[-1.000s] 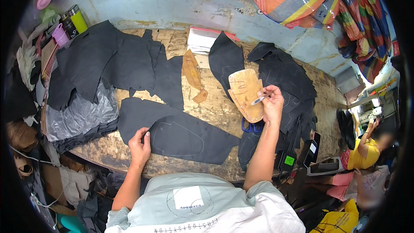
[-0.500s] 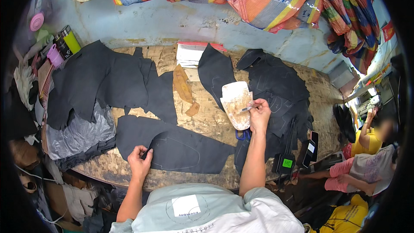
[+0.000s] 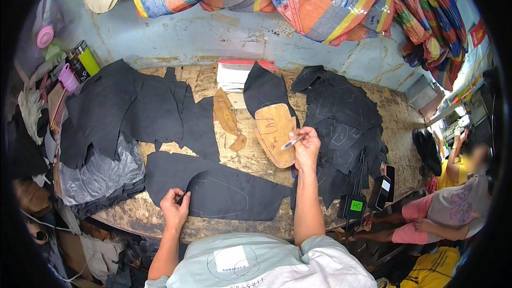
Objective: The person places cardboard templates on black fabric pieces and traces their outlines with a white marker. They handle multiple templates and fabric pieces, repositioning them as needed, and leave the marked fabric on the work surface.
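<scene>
A dark sheet of leather-like material (image 3: 250, 189) with a pale outline drawn on it lies along the near side of the table. At its lower left edge, my left hand (image 3: 175, 205) is closed, pinching a lifted fold. My right hand (image 3: 307, 149) is closed round a silver pen (image 3: 294, 142). The same hand grips the right edge of a tan, rounded pattern template (image 3: 274, 133), raised above the table with its brown, marked face showing. Part of a dark piece (image 3: 261, 89) shows behind the template. A blue handle peeks out by my right wrist, mostly hidden.
Dark cut pieces are heaped at right (image 3: 341, 106) and left (image 3: 114, 109). Small tan templates (image 3: 225, 114) and a paper stack (image 3: 232, 77) lie mid-table. Phones (image 3: 385, 186) and a black box with green label (image 3: 353, 205) sit at the right edge. Other people (image 3: 448, 202) sit beyond.
My right hand has turned the template over from its whitish face to its brown one, shifting slightly left and nearer. My left hand still pinches the dark sheet.
</scene>
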The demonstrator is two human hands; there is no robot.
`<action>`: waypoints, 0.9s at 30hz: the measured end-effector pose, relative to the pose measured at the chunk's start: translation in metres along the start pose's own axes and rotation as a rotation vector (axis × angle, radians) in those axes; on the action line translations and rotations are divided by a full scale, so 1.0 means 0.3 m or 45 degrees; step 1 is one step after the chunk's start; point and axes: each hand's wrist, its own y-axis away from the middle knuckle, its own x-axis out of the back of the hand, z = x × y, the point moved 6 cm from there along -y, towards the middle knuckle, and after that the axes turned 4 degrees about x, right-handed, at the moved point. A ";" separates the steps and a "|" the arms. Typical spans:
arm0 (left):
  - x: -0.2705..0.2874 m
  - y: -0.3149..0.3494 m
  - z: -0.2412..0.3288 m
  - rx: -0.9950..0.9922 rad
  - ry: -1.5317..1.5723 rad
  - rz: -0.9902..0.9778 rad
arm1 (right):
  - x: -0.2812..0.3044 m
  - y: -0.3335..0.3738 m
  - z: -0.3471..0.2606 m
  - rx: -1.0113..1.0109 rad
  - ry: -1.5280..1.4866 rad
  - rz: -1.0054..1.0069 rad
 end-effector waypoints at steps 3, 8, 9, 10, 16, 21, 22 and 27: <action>-0.002 0.000 0.003 -0.007 0.021 0.005 | -0.020 0.005 -0.034 0.052 -0.047 -0.016; -0.001 0.001 0.001 -0.023 0.035 0.016 | -0.059 0.015 -0.094 0.060 -0.241 -0.029; -0.002 0.001 -0.003 -0.009 0.032 0.008 | -0.069 0.017 -0.108 0.079 -0.259 -0.043; -0.003 0.001 -0.007 0.006 0.025 0.005 | -0.075 0.016 -0.118 0.086 -0.267 -0.028; -0.004 0.001 -0.006 -0.039 0.063 0.020 | -0.113 0.033 -0.164 0.137 -0.312 -0.012; -0.005 0.003 0.000 -0.108 -0.007 0.019 | -0.148 0.041 -0.191 0.204 -0.385 -0.071; -0.006 0.002 -0.003 -0.095 -0.001 0.015 | -0.154 0.040 -0.194 0.208 -0.356 -0.070; -0.007 0.002 -0.003 -0.094 -0.020 0.019 | -0.179 0.035 -0.208 0.225 -0.366 -0.073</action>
